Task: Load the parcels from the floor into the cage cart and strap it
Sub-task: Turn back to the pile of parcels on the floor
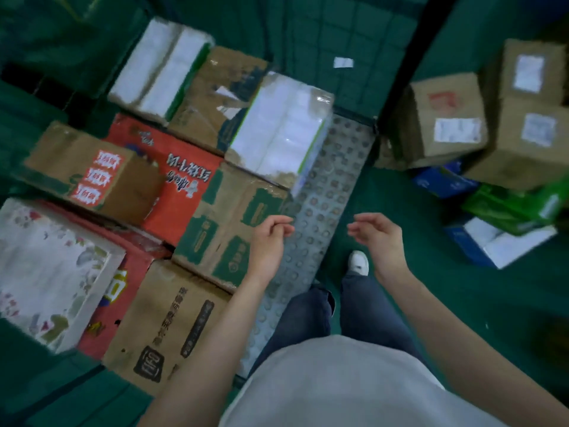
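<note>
Parcels (449, 121) piled on floor (400, 195), up and right of loosely curled, empty fingers (358, 229) of right hand (380, 238); well apart. Left hand (271, 238) likewise empty, hanging over cart (323, 211) beside loaded boxes (228, 223). Right hand nearer; probably reaching that way next.

Parcel depot: stacked cartons (234, 229), cage cart (326, 192)
</note>
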